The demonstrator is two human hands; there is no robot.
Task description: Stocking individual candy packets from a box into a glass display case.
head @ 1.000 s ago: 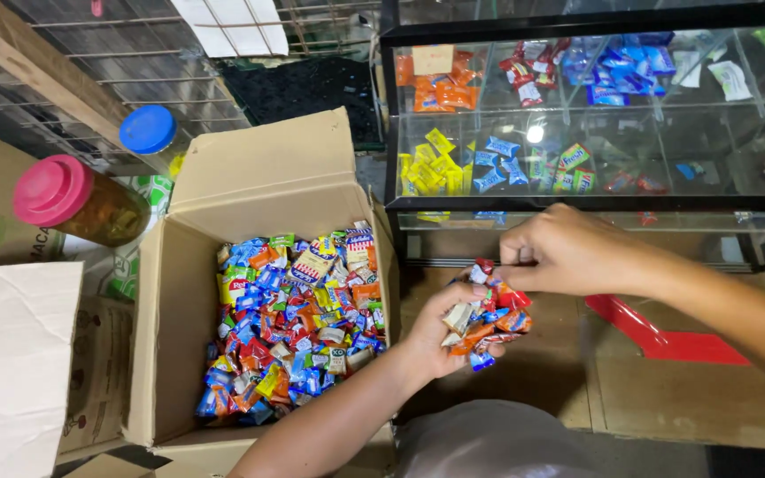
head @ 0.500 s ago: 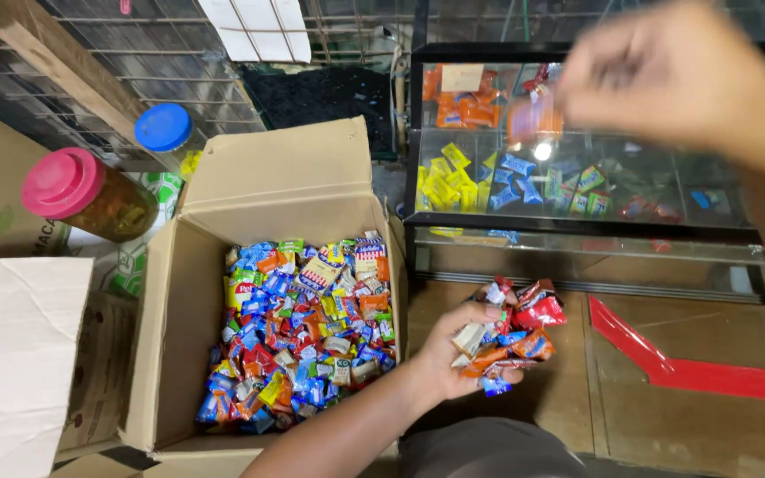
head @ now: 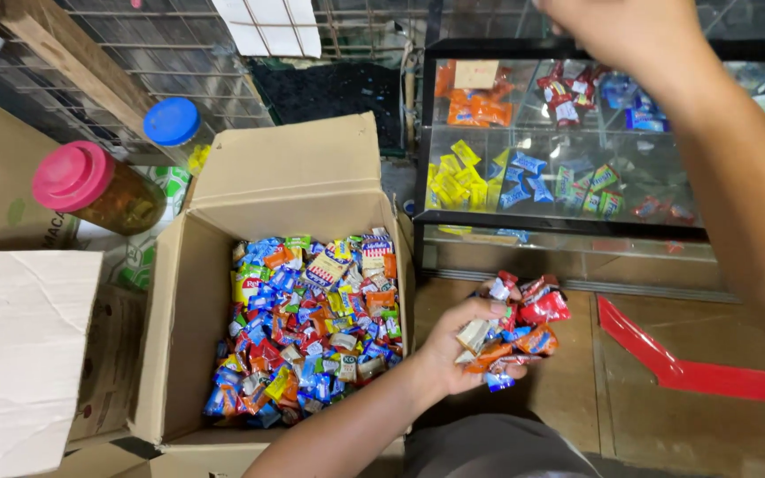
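My left hand (head: 447, 352) is cupped palm up and holds a handful of wrapped candies (head: 521, 325), red, orange, blue and white, to the right of the box. My right hand (head: 623, 25) is raised at the frame's top edge, over the top of a glass display case (head: 568, 226). Its fingers are curled, and whether they hold anything is hidden. An open cardboard box (head: 179, 310) to the left of my left hand is filled with several mixed wrapped candies (head: 312, 319).
The case holds piles of yellow, blue, orange and red sweets on its shelves. A jar with a pink lid (head: 73, 174) and one with a blue lid (head: 172, 121) stand behind the box. A white carton flap (head: 19, 354) lies at left. Red tape (head: 683, 363) marks the floor.
My right hand has left the handful of candies and risen up to the top of the glass case. My left hand stays put with the candies.
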